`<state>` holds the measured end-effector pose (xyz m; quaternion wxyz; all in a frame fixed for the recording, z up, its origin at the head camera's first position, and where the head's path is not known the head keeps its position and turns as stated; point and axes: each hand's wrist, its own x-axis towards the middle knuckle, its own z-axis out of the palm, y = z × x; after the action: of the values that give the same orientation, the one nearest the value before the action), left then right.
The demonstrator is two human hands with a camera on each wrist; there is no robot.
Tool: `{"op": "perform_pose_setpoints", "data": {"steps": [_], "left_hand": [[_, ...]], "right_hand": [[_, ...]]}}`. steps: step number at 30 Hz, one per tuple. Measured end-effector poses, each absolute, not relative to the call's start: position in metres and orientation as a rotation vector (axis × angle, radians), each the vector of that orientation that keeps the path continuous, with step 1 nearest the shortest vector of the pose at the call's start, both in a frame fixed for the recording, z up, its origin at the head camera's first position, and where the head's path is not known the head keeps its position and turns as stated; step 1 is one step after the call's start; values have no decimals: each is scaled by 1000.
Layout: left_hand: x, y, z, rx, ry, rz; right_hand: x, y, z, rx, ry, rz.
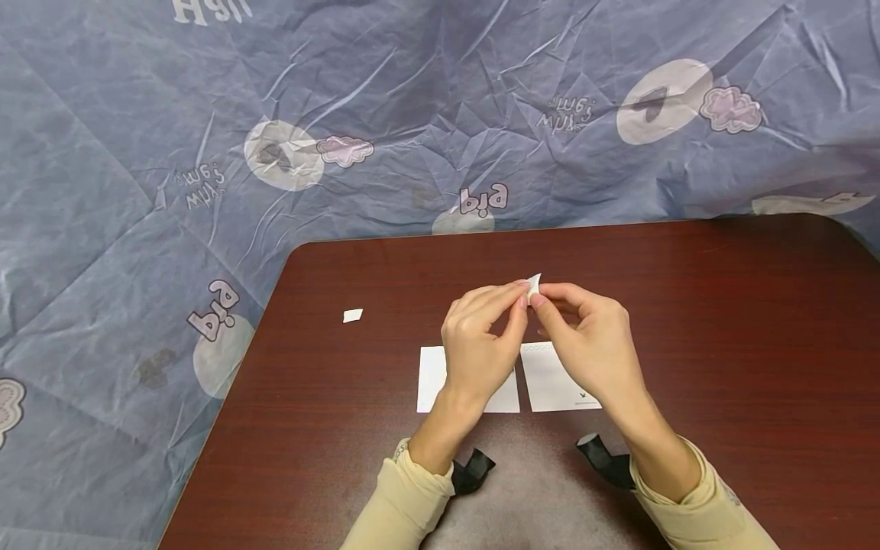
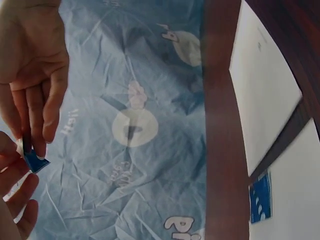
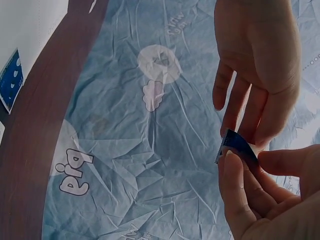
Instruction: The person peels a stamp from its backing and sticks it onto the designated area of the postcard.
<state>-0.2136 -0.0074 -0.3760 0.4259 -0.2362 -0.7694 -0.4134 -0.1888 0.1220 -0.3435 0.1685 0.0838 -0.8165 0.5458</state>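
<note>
Blue-grey crinkly fabric (image 1: 412,114) fills the background, with a reddish-brown desk (image 1: 742,328) in front of it. Over the desk, someone in cream sleeves (image 1: 402,504) has both hands up close together, the left hand (image 1: 477,344) and right hand (image 1: 594,344) each pinching the same tiny thing between thumb and fingertips. Beneath them lie two white sheets (image 1: 430,378), side by side with a narrow gap. Black gadgets (image 1: 605,462) poke out at the cuffs. From the left wrist you also catch a blue patch (image 2: 260,199) by that gap; can't tell if it's printed or lying loose. Then the thing being pinched: a packet-looking piece (image 1: 534,284), blue one side, white the other, held clear of the desk. Near it in size, a white scrap (image 1: 353,315) lies off to the left, well apart from the sheets.

Imo the packet's the risky bit. Fingertips cover most of it, so if the two pinches pull unevenly it could rip crooked or pop loose. And if there's anything inside (no clue from here), squeezing too hard might spill it onto the sheets.
</note>
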Motion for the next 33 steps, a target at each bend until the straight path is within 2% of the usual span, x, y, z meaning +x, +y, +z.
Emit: {"op": "perform_pose_setpoints", "data": {"steps": [8, 14, 33], "left_hand": [[-213, -7, -376, -617, -1899, -1258], [-211, -6, -376, -608, -1915, -1159], [-212, -5, -376, -605, -1944, -1277]], "right_hand": [[-188, 123, -343, 250, -2292, 1572], [-187, 123, -344, 278, -2304, 1596], [-187, 127, -346, 372, -2454, 1218]]}}
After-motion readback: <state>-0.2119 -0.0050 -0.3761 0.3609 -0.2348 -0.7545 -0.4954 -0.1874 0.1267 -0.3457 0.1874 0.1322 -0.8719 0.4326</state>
